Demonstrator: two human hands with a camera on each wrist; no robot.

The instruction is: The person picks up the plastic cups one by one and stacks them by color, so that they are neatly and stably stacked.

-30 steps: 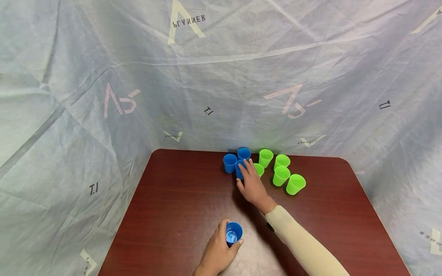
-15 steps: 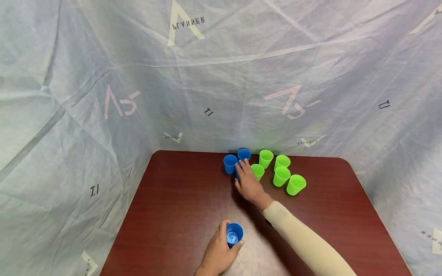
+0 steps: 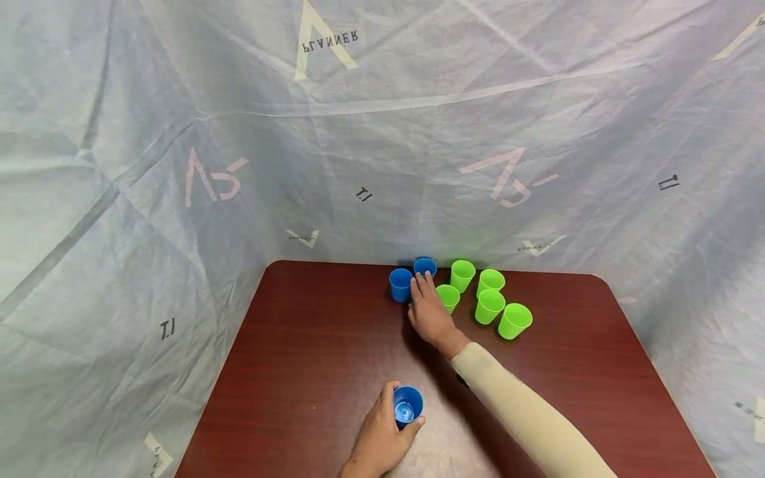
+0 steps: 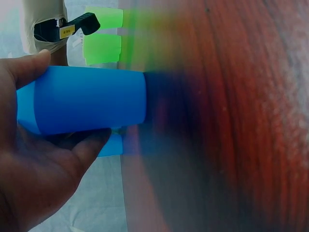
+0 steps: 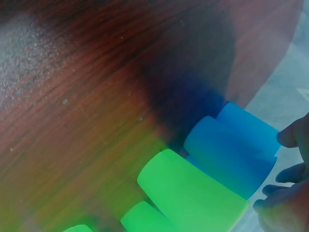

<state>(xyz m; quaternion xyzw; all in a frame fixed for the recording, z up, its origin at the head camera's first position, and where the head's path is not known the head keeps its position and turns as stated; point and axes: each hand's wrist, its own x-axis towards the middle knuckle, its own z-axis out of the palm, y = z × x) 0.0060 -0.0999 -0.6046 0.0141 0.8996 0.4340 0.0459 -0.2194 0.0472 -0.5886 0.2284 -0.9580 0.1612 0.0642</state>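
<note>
My left hand (image 3: 379,435) grips a blue plastic cup (image 3: 409,406) upright near the front of the table, thumb on one side and fingers on the other. In the left wrist view that cup (image 4: 91,99) has its base close to the wood. At the back, my right hand (image 3: 431,317) reaches over another blue cup (image 5: 229,157), which it hides in the head view. In the right wrist view its fingers lie loosely around the rim end, not closed on it. Two more blue cups (image 3: 400,285) stand just beyond.
Several green cups (image 3: 490,307) stand right of the blue ones, one beside my right hand. The dark red wooden table (image 3: 311,345) meets a grey cloth wall (image 3: 382,166) behind and at both sides.
My right hand has shifted slightly left and now covers the near blue cup, which showed partly before. My left hand holds its cup in the same place.
</note>
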